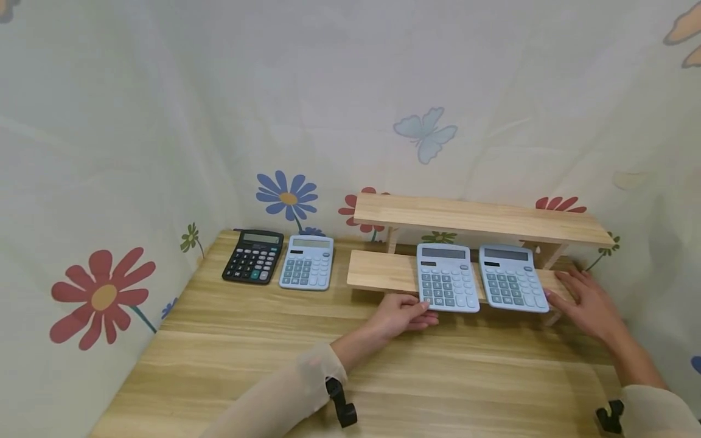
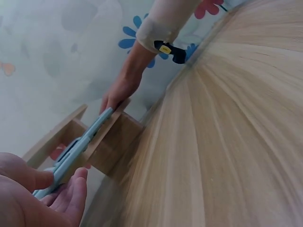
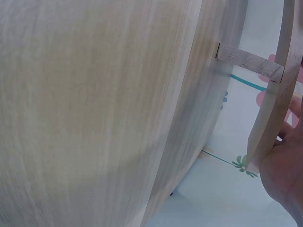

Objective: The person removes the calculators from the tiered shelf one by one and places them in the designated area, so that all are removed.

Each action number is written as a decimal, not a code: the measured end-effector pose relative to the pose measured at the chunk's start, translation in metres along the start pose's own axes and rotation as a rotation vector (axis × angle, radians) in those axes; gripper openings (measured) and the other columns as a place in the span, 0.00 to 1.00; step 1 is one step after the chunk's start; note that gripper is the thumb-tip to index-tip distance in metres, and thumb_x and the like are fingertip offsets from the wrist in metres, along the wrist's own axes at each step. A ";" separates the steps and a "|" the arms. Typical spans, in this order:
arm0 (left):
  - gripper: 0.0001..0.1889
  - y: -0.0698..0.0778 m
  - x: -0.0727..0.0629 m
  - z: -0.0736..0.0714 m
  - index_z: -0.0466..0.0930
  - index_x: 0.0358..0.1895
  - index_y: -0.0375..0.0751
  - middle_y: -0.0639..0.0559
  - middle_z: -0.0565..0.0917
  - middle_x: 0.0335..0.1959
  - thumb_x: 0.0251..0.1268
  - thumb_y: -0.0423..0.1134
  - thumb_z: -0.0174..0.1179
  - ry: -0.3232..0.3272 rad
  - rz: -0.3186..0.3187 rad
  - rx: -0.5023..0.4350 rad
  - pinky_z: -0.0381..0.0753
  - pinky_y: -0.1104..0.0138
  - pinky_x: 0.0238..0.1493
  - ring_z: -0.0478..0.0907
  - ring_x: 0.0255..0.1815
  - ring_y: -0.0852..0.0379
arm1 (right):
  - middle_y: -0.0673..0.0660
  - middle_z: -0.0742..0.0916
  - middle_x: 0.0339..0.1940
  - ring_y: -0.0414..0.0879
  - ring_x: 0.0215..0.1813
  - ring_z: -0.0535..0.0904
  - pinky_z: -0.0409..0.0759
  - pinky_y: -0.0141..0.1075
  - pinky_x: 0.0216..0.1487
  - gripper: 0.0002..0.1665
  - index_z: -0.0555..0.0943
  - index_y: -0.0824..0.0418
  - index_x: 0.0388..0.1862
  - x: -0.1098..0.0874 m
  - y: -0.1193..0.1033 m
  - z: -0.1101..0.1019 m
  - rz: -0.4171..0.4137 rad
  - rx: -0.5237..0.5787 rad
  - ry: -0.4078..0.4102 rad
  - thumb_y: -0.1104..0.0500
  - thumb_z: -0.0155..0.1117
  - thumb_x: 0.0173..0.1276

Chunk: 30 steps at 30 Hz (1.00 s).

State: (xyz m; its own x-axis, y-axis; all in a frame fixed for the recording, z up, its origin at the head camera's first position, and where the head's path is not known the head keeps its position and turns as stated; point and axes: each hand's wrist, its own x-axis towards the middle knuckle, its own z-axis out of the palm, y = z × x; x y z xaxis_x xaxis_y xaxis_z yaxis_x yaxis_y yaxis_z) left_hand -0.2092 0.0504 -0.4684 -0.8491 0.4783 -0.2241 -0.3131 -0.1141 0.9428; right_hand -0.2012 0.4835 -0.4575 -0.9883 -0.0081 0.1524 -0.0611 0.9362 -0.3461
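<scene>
Head view: black calculator (image 1: 253, 257), then blue calculator (image 1: 307, 263), on table (image 1: 213, 334), far left. Left hand (image 1: 398, 315) pinches near-left corner of middle calculator (image 1: 448, 278), which overhangs near edge of lower shelf (image 1: 382, 271); right calculator (image 1: 513, 278) just beside, same. Right hand (image 1: 594, 309), thumb and fingers spread apart, rests at shelf's right end.

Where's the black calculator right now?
In the head view, the black calculator lies at the tabletop's back left, immediately left of a light-blue calculator.
</scene>
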 end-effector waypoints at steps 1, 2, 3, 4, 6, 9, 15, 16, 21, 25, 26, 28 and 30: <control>0.14 -0.001 -0.003 -0.001 0.83 0.57 0.26 0.38 0.91 0.45 0.81 0.35 0.60 -0.007 0.001 0.018 0.87 0.55 0.58 0.91 0.48 0.48 | 0.84 0.59 0.78 0.83 0.79 0.47 0.50 0.81 0.71 0.50 0.63 0.76 0.78 0.000 0.000 0.000 0.000 0.002 -0.002 0.35 0.55 0.79; 0.14 -0.002 -0.005 -0.002 0.82 0.57 0.26 0.38 0.91 0.45 0.81 0.35 0.60 -0.015 0.001 0.032 0.87 0.55 0.58 0.91 0.48 0.48 | 0.84 0.59 0.78 0.83 0.79 0.47 0.50 0.81 0.71 0.50 0.63 0.76 0.78 0.000 0.000 0.001 -0.001 0.004 -0.002 0.35 0.55 0.80; 0.14 -0.002 -0.007 -0.003 0.82 0.57 0.26 0.38 0.91 0.45 0.81 0.35 0.60 -0.018 0.002 0.043 0.87 0.55 0.58 0.91 0.48 0.48 | 0.84 0.59 0.78 0.83 0.80 0.47 0.50 0.81 0.71 0.50 0.63 0.76 0.78 0.000 0.001 0.001 0.001 0.004 -0.003 0.35 0.55 0.80; 0.14 -0.003 -0.009 -0.003 0.82 0.57 0.26 0.38 0.91 0.45 0.81 0.36 0.60 -0.019 0.008 0.060 0.88 0.56 0.58 0.91 0.48 0.48 | 0.84 0.59 0.78 0.83 0.80 0.46 0.50 0.81 0.71 0.49 0.63 0.75 0.78 0.000 0.001 0.002 0.001 0.003 -0.004 0.35 0.55 0.80; 0.14 -0.003 -0.012 -0.004 0.83 0.57 0.27 0.40 0.92 0.43 0.81 0.36 0.60 -0.019 0.013 0.084 0.88 0.56 0.57 0.91 0.48 0.48 | 0.84 0.59 0.78 0.83 0.80 0.47 0.50 0.81 0.71 0.49 0.63 0.75 0.78 0.000 0.001 0.002 0.001 0.001 -0.002 0.36 0.55 0.80; 0.13 -0.005 -0.016 -0.006 0.83 0.55 0.28 0.41 0.92 0.41 0.80 0.36 0.61 -0.024 0.012 0.105 0.88 0.55 0.57 0.91 0.47 0.46 | 0.85 0.60 0.78 0.83 0.79 0.48 0.51 0.80 0.71 0.48 0.64 0.76 0.77 0.000 0.000 0.002 -0.003 -0.008 0.000 0.37 0.55 0.80; 0.11 -0.008 -0.018 -0.009 0.83 0.53 0.29 0.41 0.92 0.39 0.80 0.35 0.61 -0.042 0.012 0.116 0.89 0.56 0.56 0.91 0.48 0.44 | 0.85 0.60 0.78 0.83 0.79 0.48 0.50 0.80 0.72 0.48 0.64 0.77 0.77 0.000 -0.001 0.000 -0.008 -0.010 0.000 0.37 0.55 0.80; 0.11 -0.008 -0.018 -0.009 0.83 0.53 0.29 0.40 0.92 0.39 0.80 0.35 0.61 -0.040 0.010 0.114 0.89 0.56 0.55 0.91 0.48 0.43 | 0.84 0.60 0.78 0.83 0.80 0.47 0.50 0.80 0.73 0.48 0.64 0.76 0.77 0.000 -0.001 0.000 -0.008 -0.006 0.000 0.37 0.54 0.80; 0.12 -0.008 -0.018 -0.011 0.82 0.54 0.28 0.40 0.92 0.40 0.80 0.35 0.62 -0.044 -0.001 0.101 0.89 0.55 0.55 0.91 0.48 0.43 | 0.85 0.59 0.78 0.83 0.80 0.46 0.49 0.81 0.72 0.49 0.63 0.76 0.78 0.001 -0.002 -0.001 -0.006 -0.002 -0.011 0.36 0.54 0.80; 0.16 -0.008 -0.016 -0.012 0.79 0.59 0.27 0.38 0.91 0.44 0.78 0.36 0.64 -0.055 -0.013 0.071 0.89 0.56 0.56 0.90 0.50 0.43 | 0.85 0.60 0.78 0.83 0.79 0.47 0.50 0.80 0.72 0.49 0.63 0.76 0.77 0.001 -0.002 -0.002 -0.007 -0.010 -0.012 0.36 0.55 0.80; 0.18 -0.007 -0.015 -0.012 0.79 0.60 0.27 0.39 0.91 0.46 0.78 0.36 0.65 -0.052 -0.014 0.063 0.89 0.57 0.56 0.90 0.51 0.44 | 0.85 0.59 0.78 0.83 0.80 0.46 0.49 0.80 0.72 0.49 0.63 0.76 0.77 0.000 -0.002 -0.002 -0.006 -0.007 -0.012 0.36 0.55 0.80; 0.21 -0.006 -0.014 -0.012 0.77 0.64 0.27 0.41 0.90 0.49 0.77 0.37 0.66 -0.038 -0.003 0.050 0.89 0.59 0.56 0.89 0.53 0.47 | 0.85 0.60 0.78 0.83 0.79 0.47 0.50 0.80 0.72 0.49 0.64 0.76 0.77 0.000 -0.001 -0.001 -0.007 -0.004 -0.006 0.36 0.55 0.80; 0.23 -0.004 -0.013 -0.012 0.76 0.66 0.27 0.42 0.89 0.51 0.77 0.38 0.66 -0.011 0.013 0.032 0.88 0.60 0.57 0.88 0.54 0.49 | 0.85 0.59 0.78 0.83 0.80 0.46 0.49 0.80 0.73 0.49 0.63 0.77 0.77 0.001 -0.002 0.001 -0.009 0.007 -0.005 0.37 0.55 0.80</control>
State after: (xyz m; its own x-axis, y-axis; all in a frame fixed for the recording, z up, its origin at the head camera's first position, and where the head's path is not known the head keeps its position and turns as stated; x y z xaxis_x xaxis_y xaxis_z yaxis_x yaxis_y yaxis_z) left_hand -0.2024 0.0341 -0.4724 -0.8481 0.4869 -0.2089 -0.2880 -0.0927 0.9531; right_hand -0.2018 0.4817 -0.4578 -0.9883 -0.0182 0.1513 -0.0709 0.9337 -0.3510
